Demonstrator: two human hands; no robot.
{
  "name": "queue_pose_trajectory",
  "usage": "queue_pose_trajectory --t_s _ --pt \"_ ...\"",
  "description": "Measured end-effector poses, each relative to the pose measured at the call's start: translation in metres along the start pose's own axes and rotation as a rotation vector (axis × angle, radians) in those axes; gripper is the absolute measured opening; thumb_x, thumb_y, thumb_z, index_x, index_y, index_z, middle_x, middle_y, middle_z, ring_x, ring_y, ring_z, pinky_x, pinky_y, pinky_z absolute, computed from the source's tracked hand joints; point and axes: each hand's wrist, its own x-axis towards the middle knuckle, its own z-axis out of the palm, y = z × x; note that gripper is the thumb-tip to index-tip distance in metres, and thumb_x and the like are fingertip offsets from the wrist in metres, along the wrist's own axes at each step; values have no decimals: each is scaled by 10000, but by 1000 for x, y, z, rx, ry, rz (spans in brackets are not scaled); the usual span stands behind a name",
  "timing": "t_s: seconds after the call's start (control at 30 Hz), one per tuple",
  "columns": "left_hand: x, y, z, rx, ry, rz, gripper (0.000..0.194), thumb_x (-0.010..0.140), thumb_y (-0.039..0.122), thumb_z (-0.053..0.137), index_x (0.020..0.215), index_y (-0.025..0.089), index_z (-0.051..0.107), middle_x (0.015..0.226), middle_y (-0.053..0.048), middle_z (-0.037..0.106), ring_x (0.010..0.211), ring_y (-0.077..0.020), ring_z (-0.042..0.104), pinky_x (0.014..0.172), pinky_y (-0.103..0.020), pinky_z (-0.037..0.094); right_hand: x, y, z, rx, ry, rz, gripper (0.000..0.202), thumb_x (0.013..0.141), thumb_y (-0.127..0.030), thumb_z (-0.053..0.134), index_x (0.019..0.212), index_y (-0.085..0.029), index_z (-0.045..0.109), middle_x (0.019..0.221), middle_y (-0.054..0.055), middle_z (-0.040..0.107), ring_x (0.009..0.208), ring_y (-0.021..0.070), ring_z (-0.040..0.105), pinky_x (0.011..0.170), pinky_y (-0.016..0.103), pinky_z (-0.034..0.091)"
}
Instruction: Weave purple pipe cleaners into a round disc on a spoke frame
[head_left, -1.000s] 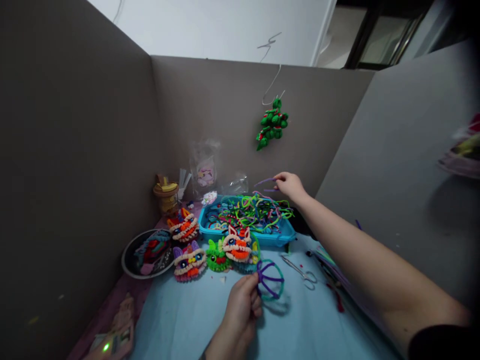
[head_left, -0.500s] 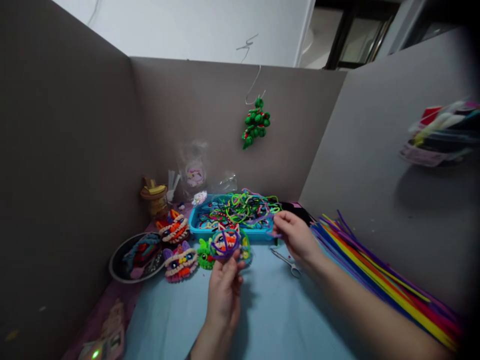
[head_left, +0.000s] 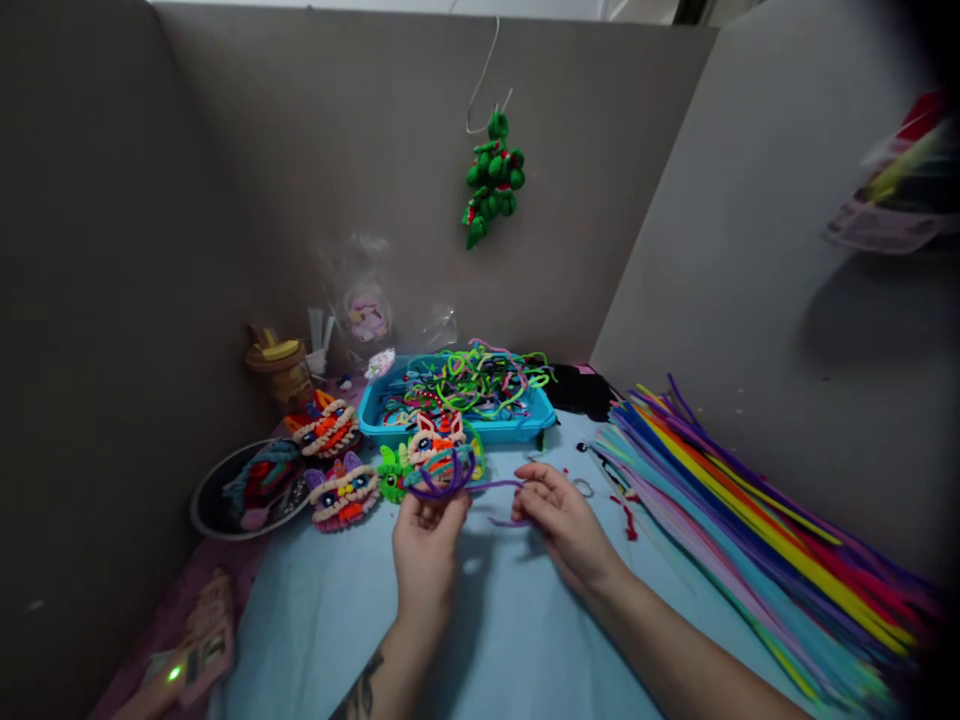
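Purple pipe cleaner loops (head_left: 444, 478) are pinched in my left hand (head_left: 429, 545), low over the blue cloth. A purple strand (head_left: 495, 484) runs from the loops across to my right hand (head_left: 559, 520), whose fingers are closed on it; a loose end hangs left of those fingers. Just behind the loops sits a cream and orange lion-like head (head_left: 437, 440), partly covered by them. Left of it are a green figure (head_left: 391, 478) and a purple-eared head (head_left: 345, 492).
A blue tray (head_left: 457, 430) of tangled pipe cleaners stands behind the hands. Long colourful pipe cleaners (head_left: 750, 510) lie at right, a dark bowl (head_left: 251, 490) at left. A green ornament (head_left: 495, 180) hangs in front of the back panel.
The view has tipped downward. My right hand has come down and closer to my left hand, with the purple strand now stretched between them. My left hand still holds the loops.
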Motion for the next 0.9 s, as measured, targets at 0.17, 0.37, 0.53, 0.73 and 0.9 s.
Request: queue_pose_trajectory --t_s 0.17,0.37,0.53,0.73,0.9 --pt "6 1 -1 -261 12 -148 367 549 199 830 865 155 649 745 14 686 607 -68 630 578 -138 495 -8 9 -1 303 -228 142 380 715 -446 713 1022 -230 659 1075 87 650 1022 218 584 789 318 476" --pt "-1 -2 2 -352 -6 -281 360 515 152 851 811 144 647 704 17 669 578 -61 615 532 -117 500 -15 23 2 162 -211 77 384 635 -264 805 998 -278 681 964 24 687 838 163 630 774 294 484" --pt "-9 -8 6 -326 -76 -309 344 534 183 850 799 142 633 667 31 645 565 -57 583 545 -132 485 -21 20 5 15 -259 -22 232 678 -227 772 897 -272 708 944 13 686 910 175 628 856 309 476" --pt "-13 -11 7 -297 -103 -315 351 524 208 855 786 144 631 641 34 632 553 -68 560 543 -157 447 -19 18 4 -50 -294 -95 169 703 -242 750 868 -265 720 906 22 678 889 183 627 843 309 484" --pt "-12 -12 7 -291 -122 -302 339 540 216 846 795 148 633 655 30 637 575 -75 562 577 -175 442 -19 19 4 -39 -303 -125 144 703 -271 755 845 -276 729 899 12 664 890 171 623 841 287 473"
